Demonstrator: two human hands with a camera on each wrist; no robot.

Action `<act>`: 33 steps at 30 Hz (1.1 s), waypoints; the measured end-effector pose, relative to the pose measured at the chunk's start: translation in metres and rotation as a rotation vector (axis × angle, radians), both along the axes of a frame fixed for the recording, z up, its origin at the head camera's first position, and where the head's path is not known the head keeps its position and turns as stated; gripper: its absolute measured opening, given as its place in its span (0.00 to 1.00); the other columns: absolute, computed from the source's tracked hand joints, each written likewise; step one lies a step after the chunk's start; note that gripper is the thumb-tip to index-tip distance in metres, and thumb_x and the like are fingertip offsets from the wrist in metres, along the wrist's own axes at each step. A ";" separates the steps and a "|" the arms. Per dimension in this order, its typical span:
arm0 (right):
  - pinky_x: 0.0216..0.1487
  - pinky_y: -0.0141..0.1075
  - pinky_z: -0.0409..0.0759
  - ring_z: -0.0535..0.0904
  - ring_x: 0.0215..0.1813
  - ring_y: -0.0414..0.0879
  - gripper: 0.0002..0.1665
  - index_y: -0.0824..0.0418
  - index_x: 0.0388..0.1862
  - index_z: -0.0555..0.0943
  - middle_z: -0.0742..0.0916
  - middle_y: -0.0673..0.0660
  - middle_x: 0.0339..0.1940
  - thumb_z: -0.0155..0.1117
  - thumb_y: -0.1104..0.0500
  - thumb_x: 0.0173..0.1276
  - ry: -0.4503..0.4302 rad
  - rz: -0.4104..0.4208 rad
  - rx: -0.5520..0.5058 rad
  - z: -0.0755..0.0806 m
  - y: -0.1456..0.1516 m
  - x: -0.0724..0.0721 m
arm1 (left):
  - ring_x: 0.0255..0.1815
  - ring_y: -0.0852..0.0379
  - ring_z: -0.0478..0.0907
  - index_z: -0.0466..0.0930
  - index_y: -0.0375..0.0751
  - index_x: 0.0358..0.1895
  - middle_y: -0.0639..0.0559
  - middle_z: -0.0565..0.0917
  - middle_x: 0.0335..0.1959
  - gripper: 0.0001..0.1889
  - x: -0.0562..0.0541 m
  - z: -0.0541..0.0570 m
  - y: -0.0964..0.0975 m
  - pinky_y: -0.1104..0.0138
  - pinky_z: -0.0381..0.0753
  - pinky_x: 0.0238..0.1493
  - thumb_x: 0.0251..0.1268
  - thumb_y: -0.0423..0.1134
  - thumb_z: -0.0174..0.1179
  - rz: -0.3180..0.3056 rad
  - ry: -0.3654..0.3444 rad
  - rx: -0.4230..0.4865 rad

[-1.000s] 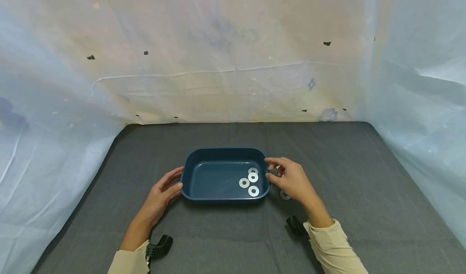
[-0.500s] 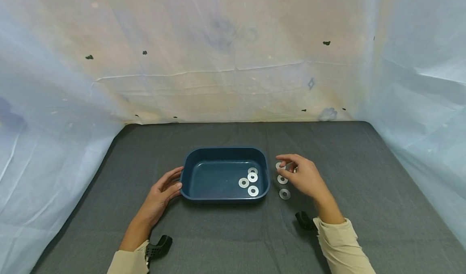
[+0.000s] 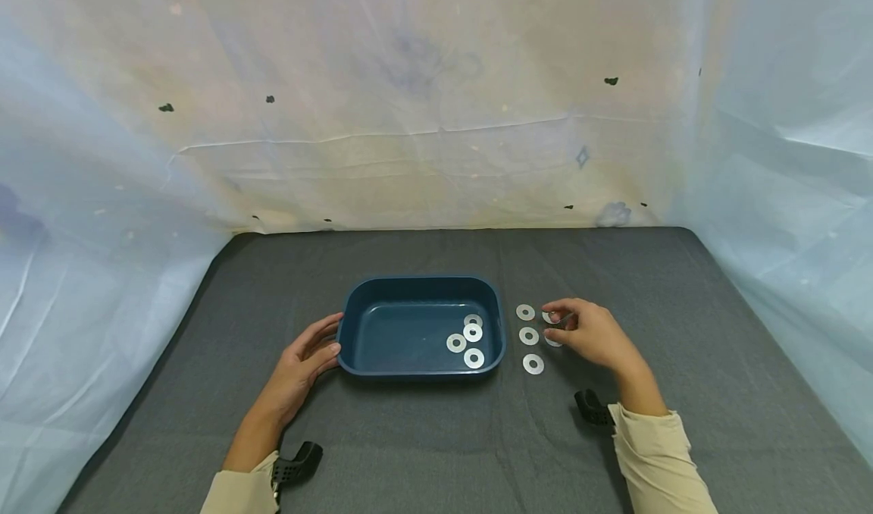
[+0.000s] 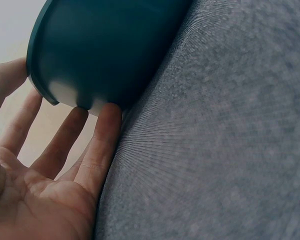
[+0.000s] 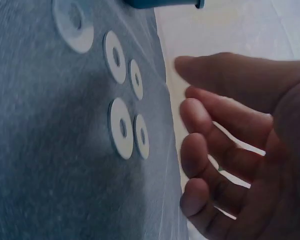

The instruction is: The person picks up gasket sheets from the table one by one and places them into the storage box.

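Observation:
A dark blue rectangular tray (image 3: 402, 340) sits mid-table, with several flat white ring washers (image 3: 456, 343) on the right side of its floor. My left hand (image 3: 303, 366) rests against its left end, the fingertips (image 4: 109, 117) touching the outer wall with the fingers extended. To the right of the tray, several more ring washers (image 3: 529, 336) lie flat in two columns on the cloth. My right hand (image 3: 589, 334) hovers just over the right column and partly covers it from the head view. Its fingers are loosely bent, a gap apart from the thumb, with nothing between them.
Dark grey cloth (image 3: 409, 446) covers the table, creased lightly right of the tray. A pale printed sheet (image 3: 436, 120) hangs behind, with pale blue sheets (image 3: 798, 233) at both sides. A black strap mount (image 3: 592, 408) sits at each wrist.
My right hand has moved rightward from the tray's right rim to the outer column of washers, uncovering the nearer column. The left hand, the tray and the washers inside it stay put.

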State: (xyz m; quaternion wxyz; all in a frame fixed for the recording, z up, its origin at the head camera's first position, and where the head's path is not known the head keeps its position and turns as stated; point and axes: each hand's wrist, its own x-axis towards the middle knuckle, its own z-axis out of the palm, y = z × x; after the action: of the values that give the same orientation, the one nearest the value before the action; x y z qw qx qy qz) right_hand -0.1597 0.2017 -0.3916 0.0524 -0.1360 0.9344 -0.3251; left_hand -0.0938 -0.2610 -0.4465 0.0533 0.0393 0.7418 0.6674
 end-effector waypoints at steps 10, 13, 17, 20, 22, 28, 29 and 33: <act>0.36 0.36 0.72 0.75 0.34 0.41 0.19 0.62 0.50 0.85 0.86 0.56 0.39 0.75 0.59 0.59 -0.016 0.041 0.078 -0.011 0.008 -0.002 | 0.62 0.68 0.75 0.60 0.48 0.77 0.47 0.67 0.72 0.29 0.000 -0.001 0.000 0.72 0.81 0.56 0.76 0.42 0.55 0.001 0.002 0.004; 0.38 0.37 0.73 0.75 0.35 0.42 0.19 0.61 0.48 0.85 0.86 0.57 0.40 0.75 0.59 0.58 -0.015 0.052 0.115 -0.014 0.010 -0.002 | 0.62 0.68 0.75 0.60 0.48 0.77 0.47 0.67 0.72 0.29 0.000 -0.001 -0.001 0.72 0.81 0.55 0.76 0.41 0.55 0.002 0.001 0.000; 0.38 0.39 0.73 0.76 0.36 0.43 0.17 0.61 0.46 0.86 0.85 0.58 0.39 0.75 0.60 0.57 -0.013 0.040 0.138 -0.015 0.010 -0.002 | 0.61 0.68 0.76 0.60 0.47 0.77 0.46 0.67 0.72 0.29 -0.001 -0.001 -0.001 0.72 0.81 0.55 0.76 0.41 0.55 0.001 0.003 0.002; 0.39 0.40 0.74 0.77 0.36 0.44 0.16 0.60 0.44 0.86 0.85 0.57 0.38 0.75 0.60 0.57 -0.012 0.029 0.144 -0.016 0.009 -0.002 | 0.61 0.68 0.76 0.60 0.46 0.77 0.48 0.68 0.71 0.29 -0.001 -0.001 -0.001 0.72 0.81 0.55 0.76 0.41 0.55 -0.001 0.004 0.009; 0.40 0.41 0.74 0.77 0.37 0.45 0.15 0.61 0.43 0.85 0.85 0.57 0.37 0.76 0.60 0.56 -0.007 0.029 0.142 -0.016 0.009 -0.002 | 0.62 0.68 0.76 0.60 0.46 0.77 0.49 0.68 0.71 0.29 -0.001 -0.001 -0.001 0.72 0.81 0.55 0.76 0.41 0.55 0.000 0.005 0.011; 0.38 0.38 0.72 0.75 0.35 0.44 0.16 0.61 0.40 0.78 0.83 0.55 0.34 0.76 0.62 0.56 -0.015 0.031 0.100 -0.019 0.009 -0.002 | 0.62 0.69 0.75 0.59 0.45 0.77 0.47 0.67 0.71 0.29 0.000 0.000 -0.002 0.72 0.81 0.55 0.77 0.40 0.54 -0.011 0.010 0.015; 0.38 0.38 0.71 0.75 0.34 0.43 0.17 0.61 0.41 0.78 0.83 0.55 0.33 0.75 0.62 0.56 -0.016 0.033 0.093 -0.019 0.009 -0.002 | 0.62 0.69 0.75 0.59 0.45 0.77 0.46 0.67 0.71 0.29 0.000 0.000 -0.002 0.72 0.81 0.55 0.77 0.40 0.54 -0.014 0.012 0.016; 0.36 0.37 0.71 0.75 0.32 0.41 0.21 0.60 0.46 0.78 0.84 0.53 0.33 0.76 0.60 0.57 -0.015 0.043 0.077 -0.017 0.012 -0.003 | 0.61 0.69 0.76 0.59 0.43 0.77 0.44 0.67 0.71 0.29 0.000 -0.001 -0.001 0.72 0.81 0.54 0.77 0.38 0.53 -0.018 0.023 0.033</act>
State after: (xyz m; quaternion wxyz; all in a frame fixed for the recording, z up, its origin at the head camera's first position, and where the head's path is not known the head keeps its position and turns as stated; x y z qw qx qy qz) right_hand -0.1625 0.2138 -0.4085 0.0716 -0.1513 0.9427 -0.2886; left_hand -0.0942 -0.2619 -0.4473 0.0501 0.0544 0.7309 0.6784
